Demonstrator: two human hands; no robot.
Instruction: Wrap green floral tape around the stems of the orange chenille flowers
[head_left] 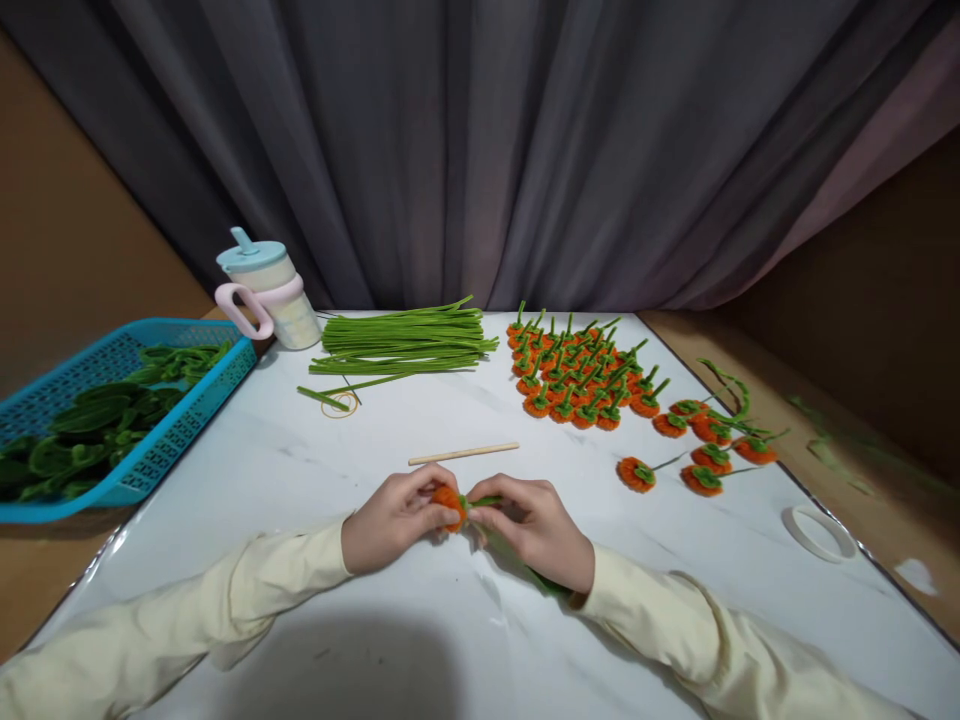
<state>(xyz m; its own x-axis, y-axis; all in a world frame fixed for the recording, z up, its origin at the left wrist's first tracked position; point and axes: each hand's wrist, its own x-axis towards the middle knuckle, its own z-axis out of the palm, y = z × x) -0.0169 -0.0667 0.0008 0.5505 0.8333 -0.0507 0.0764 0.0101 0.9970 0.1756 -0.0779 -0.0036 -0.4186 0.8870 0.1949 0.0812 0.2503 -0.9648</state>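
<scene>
My left hand (401, 520) pinches a small orange pumpkin (448, 508) made of fuzzy pipe cleaner, low over the front middle of the table. Against its green top, the thumb and fingers of my right hand (534, 525) close on the green stem (487, 500). A strip of green, perhaps tape or a leaf, shows partly beneath my right hand; the palm hides the rest. Just beyond both hands lies a thin wooden stick (463, 454). Farther right, several loose pumpkins (636, 474) rest with thin wires sticking out of their tops.
Rows of stemmed pumpkins (570, 385) stand at the back right. Green pipe cleaners (405, 340) lie bundled at the back, near a lidded cup (274, 295). A blue basket (180, 425) with green leaves is at left, a white ring (817, 533) at the right edge.
</scene>
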